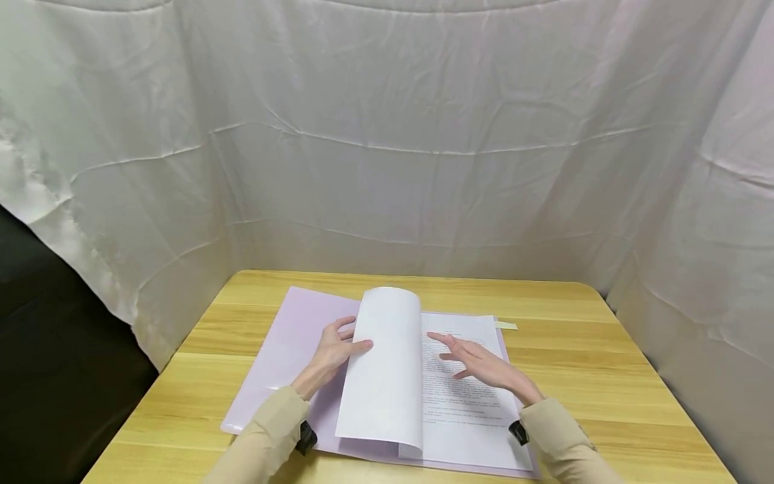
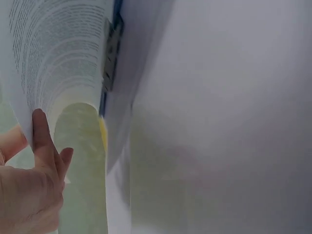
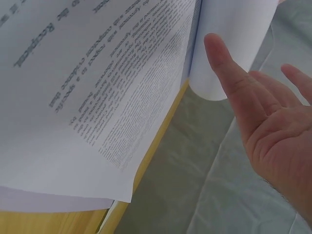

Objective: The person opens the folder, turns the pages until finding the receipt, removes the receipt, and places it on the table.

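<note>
Head view: lifted sheet (image 1: 383,376) curls above the middle of the open lilac folder (image 1: 299,333). My left hand (image 1: 329,351) pinches its free edge, likely so it bends without creasing. Metal clip (image 2: 112,53) apparently anchors the inner edge. My right hand (image 1: 480,364), fingers extended, holding nothing, hovers over the printed page (image 1: 459,407). Bench (image 1: 605,376) backs the folder flat.

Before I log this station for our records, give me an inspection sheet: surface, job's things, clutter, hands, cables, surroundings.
Surface: wood-grain table, far corners rounded.
Job's things: lilac folder open; curled sheet lifted beside a printed page; clip at the sheet's inner edge.
Clutter: pale strip sticking out past the folder's right edge.
Hands: left hand pinches the curled sheet; right hand, fingers extended, over the printed page.
Cables: nothing seen.
Surroundings: grey curtain behind and on both sides; black area at left.
</note>
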Demonstrator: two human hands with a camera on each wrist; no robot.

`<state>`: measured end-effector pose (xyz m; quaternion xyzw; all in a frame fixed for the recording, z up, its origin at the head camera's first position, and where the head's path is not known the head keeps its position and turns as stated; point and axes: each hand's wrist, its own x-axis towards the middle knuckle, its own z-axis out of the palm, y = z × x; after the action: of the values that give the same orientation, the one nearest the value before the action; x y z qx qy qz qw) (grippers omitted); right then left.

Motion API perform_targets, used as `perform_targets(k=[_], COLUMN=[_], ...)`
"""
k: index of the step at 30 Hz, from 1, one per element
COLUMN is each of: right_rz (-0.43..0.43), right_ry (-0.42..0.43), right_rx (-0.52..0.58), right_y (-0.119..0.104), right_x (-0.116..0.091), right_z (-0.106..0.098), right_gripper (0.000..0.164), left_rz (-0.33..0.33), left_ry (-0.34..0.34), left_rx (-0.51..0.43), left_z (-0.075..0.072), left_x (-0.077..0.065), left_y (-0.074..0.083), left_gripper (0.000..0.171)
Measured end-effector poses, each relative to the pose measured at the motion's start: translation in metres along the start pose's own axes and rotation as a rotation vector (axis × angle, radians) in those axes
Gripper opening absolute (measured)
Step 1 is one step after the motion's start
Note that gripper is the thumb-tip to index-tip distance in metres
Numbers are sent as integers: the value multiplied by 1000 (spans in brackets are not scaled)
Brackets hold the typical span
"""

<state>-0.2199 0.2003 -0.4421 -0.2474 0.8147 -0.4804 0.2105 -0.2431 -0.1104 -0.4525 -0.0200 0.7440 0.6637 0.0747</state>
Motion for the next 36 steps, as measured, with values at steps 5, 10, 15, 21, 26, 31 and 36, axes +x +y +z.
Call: perform_targets(k=[5, 10, 15, 21, 26, 31, 36], right_rz=[4, 11, 11, 13, 19, 29, 35], right_ry=[-1, 11, 18, 29, 47, 76, 92], right_rx=[-12, -25, -28, -34, -47, -59, -71], right_y=[2, 3, 7, 10, 13, 17, 24], right_x=[-2, -3, -3, -4, -6, -7, -8], right_z=[-2, -5, -8, -12, -16, -22, -29], right_gripper=[58, 59, 59, 58, 58, 58, 58], left_rz=[-18, -26, -25, 25, 50, 58, 98], left_ry=[53, 85, 94, 106, 102, 96, 107], left_rx=[118, 255, 355, 474, 557, 608, 686], left_z=[-10, -20, -31, -38, -40, -43, -44], left_x=[4, 7, 9, 13, 13, 14, 15], left_y=[-2, -5, -10, -16, -18, -23, -29], left_gripper=[81, 86, 89, 91, 92, 95, 97])
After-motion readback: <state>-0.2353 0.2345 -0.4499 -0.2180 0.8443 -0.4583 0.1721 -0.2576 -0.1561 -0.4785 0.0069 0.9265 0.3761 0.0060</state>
